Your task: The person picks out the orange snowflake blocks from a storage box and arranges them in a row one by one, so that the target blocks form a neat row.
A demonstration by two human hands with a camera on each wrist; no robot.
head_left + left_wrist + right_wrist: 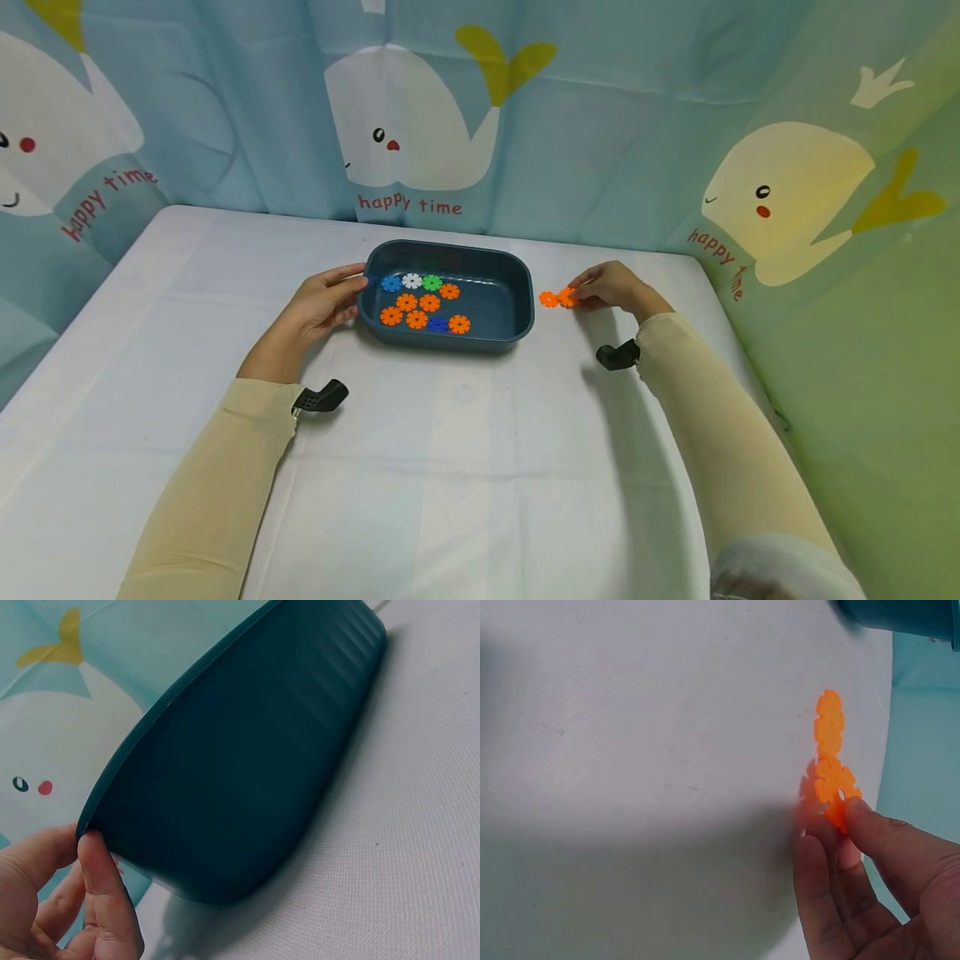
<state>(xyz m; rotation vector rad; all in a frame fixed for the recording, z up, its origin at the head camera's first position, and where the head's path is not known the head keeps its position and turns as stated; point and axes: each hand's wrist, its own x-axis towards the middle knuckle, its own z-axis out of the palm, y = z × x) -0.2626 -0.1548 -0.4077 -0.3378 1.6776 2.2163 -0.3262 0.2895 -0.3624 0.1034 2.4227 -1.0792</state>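
A dark blue plastic basin (495,312) stands on the white-covered table. My left hand (321,304) pinches its left rim between thumb and finger, clearly seen on the basin wall (225,772) in the left wrist view. To the basin's right, my right hand (611,286) pinches an orange snowflake disc (835,787) between thumb and fingertips. A second orange snowflake disc (829,724) meets its edge; whether the two are interlocked I cannot tell. Inside the basin lie several orange snowflake discs (416,319), a white one (412,282), a green one (432,283) and blue ones (392,284).
A pale cloth covers the table (465,467). Behind it hangs a blue curtain (615,150) printed with whales, and a greenish curtain (885,350) runs along the right side. Black wrist camera mounts (322,397) stick out from both sleeves.
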